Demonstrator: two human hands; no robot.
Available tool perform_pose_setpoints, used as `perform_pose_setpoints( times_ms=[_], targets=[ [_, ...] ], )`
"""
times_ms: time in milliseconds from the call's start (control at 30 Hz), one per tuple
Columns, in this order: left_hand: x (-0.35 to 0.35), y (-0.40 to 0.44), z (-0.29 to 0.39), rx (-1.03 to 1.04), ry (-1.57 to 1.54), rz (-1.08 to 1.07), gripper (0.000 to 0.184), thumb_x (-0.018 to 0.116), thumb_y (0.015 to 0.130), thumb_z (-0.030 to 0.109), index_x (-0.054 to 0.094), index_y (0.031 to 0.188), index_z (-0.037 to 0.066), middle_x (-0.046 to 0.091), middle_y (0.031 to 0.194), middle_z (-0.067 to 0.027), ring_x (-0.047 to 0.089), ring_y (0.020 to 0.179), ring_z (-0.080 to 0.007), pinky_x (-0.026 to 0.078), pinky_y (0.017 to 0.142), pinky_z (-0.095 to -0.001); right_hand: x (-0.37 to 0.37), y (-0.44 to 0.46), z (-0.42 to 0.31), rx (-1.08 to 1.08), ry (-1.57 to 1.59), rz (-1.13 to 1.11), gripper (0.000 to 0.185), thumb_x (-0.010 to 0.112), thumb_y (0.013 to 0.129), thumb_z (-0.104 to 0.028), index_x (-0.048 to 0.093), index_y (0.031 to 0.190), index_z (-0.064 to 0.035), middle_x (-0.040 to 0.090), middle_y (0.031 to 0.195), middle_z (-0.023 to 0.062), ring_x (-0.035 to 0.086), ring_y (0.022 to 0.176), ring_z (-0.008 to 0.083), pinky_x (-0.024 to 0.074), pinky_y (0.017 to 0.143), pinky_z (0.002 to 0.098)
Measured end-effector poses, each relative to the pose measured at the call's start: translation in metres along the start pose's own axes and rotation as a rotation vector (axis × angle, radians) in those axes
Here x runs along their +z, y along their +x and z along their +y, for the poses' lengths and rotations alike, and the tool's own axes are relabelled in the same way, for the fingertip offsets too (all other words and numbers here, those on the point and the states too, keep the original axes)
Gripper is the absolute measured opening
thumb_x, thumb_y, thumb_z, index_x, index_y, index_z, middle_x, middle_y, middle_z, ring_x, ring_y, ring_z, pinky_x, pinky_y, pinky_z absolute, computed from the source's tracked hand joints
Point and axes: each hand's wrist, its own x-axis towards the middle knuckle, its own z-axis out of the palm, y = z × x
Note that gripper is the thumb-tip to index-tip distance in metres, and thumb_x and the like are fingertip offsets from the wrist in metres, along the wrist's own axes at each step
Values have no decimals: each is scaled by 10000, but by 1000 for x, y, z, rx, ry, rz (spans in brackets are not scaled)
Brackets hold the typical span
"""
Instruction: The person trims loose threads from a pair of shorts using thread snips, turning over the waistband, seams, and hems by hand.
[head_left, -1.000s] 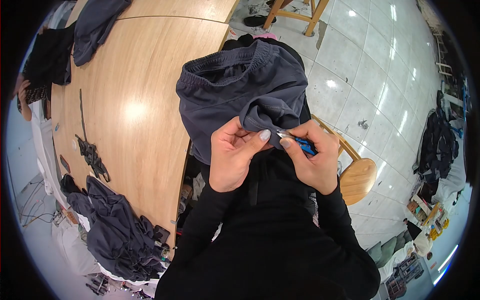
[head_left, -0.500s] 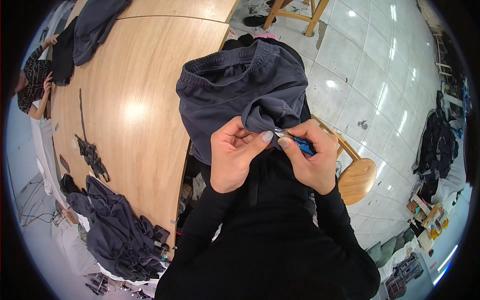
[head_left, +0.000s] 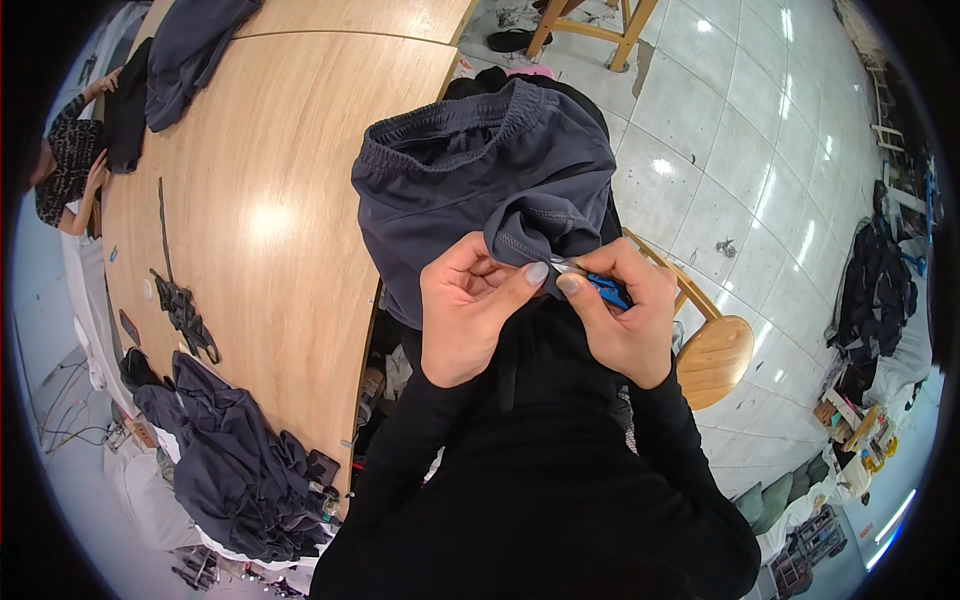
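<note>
Left hand [head_left: 465, 315]: fingertips pinching dark-grey elastic-waisted garment [head_left: 430, 215]
Right hand [head_left: 635, 310]: fingers pinching blue metal-tipped tool [head_left: 610, 292] at garment's fold
Light wood-grain table [head_left: 290, 130]: left of garment

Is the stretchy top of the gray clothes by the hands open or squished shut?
Open: the two sides of the stretchy waistband stand apart, showing the inside of the gray garment between them.

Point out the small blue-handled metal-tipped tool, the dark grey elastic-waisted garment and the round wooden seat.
Blue-handled tool [head_left: 609, 292]: head view, on its handle.
Dark grey garment [head_left: 425, 205]: head view, on fabric below the waistband.
Round wooden seat [head_left: 722, 358]: head view, on its flat top.
</note>
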Motion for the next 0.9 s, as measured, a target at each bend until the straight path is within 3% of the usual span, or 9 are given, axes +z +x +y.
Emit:
perform_pose_setpoints(
  times_ms=[567,667,900],
  targets=[
    [3,0,9,-64,-73,3,170,765,1009,-46,670,1149,-34,777,1100,-126,791,985,-172,686,862,-316,0,-2,4,-9,3,-6,178,878,925,-86,718,942,-7,736,759,87,687,627,140,492,595,268],
    [-4,2,0,-13,-66,-12,275,739,1007,-67,617,1246,-10,798,1129,-159,814,1005,-205,705,902,-378,-1,-1,1,-11,-3,-13,181,880,924,-86,719,945,-6,737,761,90,690,630,141,493,595,270],
    [3,1,3,-19,-89,31,453,772,986,-87,486,1321,20,780,1076,-165,800,968,-184,687,847,-342,-1,0,-1,-25,-11,-9,184,886,920,-92,721,942,-13,740,761,91,700,628,156,498,595,276]
  ],
)
